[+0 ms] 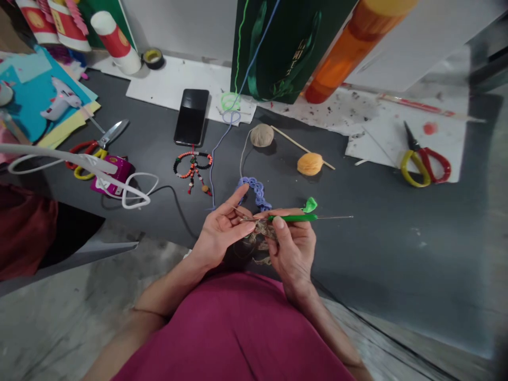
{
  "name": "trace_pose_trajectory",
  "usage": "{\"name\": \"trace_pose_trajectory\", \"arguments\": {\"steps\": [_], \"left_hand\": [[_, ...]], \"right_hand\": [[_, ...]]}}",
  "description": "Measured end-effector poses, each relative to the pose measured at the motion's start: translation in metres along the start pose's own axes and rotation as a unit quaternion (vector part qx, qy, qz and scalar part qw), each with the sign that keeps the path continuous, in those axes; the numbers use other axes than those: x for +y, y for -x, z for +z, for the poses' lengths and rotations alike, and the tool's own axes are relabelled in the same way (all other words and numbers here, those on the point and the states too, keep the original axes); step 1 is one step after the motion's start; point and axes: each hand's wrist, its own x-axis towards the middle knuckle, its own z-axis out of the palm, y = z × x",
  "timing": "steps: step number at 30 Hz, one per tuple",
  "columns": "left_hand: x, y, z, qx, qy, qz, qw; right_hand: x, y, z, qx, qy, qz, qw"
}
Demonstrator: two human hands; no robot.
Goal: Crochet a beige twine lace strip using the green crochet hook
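Note:
My right hand (294, 244) is closed around the green handle of a crochet hook (296, 218), whose thin metal shaft sticks out to the right. My left hand (218, 233) pinches a beige-brown crocheted piece (265, 229) at the hook's other end, its index finger raised with yarn by it. The lower part of the piece hangs in shadow below the hands. From a beige yarn ball (262, 136) a strand runs toward my left hand. A blue-purple crocheted strip (257, 191) lies just beyond the fingers, and a small green piece (310, 204) is by my right hand.
A yellow yarn ball (310, 164) lies against a thin wooden stick (291, 138). Farther out are a phone (192, 116), a beaded bracelet (183, 165), scissors (425, 164) at right and another pair (103, 143) at left. A dark green bag (278, 47) stands behind.

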Motion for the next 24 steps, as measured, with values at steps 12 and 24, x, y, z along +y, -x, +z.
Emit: {"name": "trace_pose_trajectory", "arguments": {"steps": [12,24], "left_hand": [[-0.0006,-0.0043,-0.006,0.001,0.011,-0.019,1.0],[-0.0045,-0.0043,-0.0042,0.059,0.013,0.024,0.998]], "right_hand": [[0.0007,0.0006,-0.0063,-0.003,0.041,-0.009,0.999],[0.0067,-0.0029,-0.0059,0.008,0.015,-0.007,1.0]]}}
